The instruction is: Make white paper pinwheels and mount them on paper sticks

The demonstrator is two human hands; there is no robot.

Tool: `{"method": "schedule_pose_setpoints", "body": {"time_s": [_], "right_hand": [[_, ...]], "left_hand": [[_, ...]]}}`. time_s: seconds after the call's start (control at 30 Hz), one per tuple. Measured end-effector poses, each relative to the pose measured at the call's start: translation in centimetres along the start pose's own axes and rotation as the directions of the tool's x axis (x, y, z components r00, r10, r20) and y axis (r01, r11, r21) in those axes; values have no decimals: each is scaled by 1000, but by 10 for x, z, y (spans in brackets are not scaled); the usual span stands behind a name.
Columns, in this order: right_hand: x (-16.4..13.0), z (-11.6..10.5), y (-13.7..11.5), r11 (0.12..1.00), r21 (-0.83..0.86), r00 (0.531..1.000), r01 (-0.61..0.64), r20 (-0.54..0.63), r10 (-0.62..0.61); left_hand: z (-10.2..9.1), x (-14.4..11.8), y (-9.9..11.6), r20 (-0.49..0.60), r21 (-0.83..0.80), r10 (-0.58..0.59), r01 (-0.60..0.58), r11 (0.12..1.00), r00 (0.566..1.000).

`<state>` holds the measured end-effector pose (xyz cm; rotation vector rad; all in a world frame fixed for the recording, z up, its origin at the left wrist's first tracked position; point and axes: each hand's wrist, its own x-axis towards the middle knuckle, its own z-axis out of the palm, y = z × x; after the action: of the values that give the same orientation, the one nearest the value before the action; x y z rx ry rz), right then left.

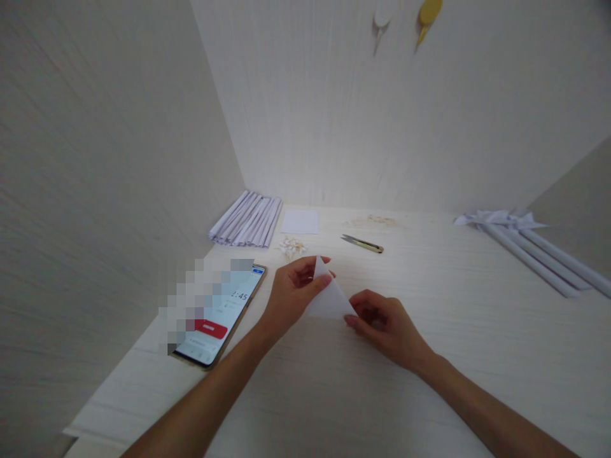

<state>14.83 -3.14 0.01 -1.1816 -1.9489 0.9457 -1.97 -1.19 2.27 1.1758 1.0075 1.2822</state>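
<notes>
Between my two hands is a sheet of white paper (329, 300), folded into a triangle and held just above the table. My left hand (298, 286) pinches it near its upper corner, thumb in front and fingers behind. At the lower right corner, my right hand (384, 321) grips the paper between thumb and curled fingers. A small heap of white and tan scraps (293, 247) lies just beyond my left hand. Farther back is a flat stack of white paper squares (300, 221). Thread snips (363, 243) lie beyond my right hand, blades pointing left.
A phone (229, 312) with a lit screen lies left of my left forearm. Rolled paper tubes (248, 219) are bunched at the back left. Paper-topped tubes (529, 248) lie at the right. Walls (334, 114) enclose the table's back and sides; two hooks (382, 19) hang above.
</notes>
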Motion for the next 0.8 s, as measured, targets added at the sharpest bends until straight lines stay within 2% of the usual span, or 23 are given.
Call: {"method": "schedule_pose_setpoints", "body": {"time_s": [0.13, 0.27, 0.43, 0.8], "right_hand": [[2, -1, -2, 995, 87, 994, -50, 99, 42], [4, -1, 0, 995, 91, 992, -31, 126, 19], [5, -1, 1, 1000, 5, 992, -22, 121, 21], [4, -1, 1, 1000, 14, 985, -18, 174, 16]], "left_hand": [[6, -3, -3, -2, -51, -85, 84, 995, 996], [15, -7, -10, 43, -71, -144, 147, 987, 989], [21, -10, -17, 57, -111, -162, 168, 980, 985], [19, -10, -17, 58, -167, -186, 193, 967, 981]]}}
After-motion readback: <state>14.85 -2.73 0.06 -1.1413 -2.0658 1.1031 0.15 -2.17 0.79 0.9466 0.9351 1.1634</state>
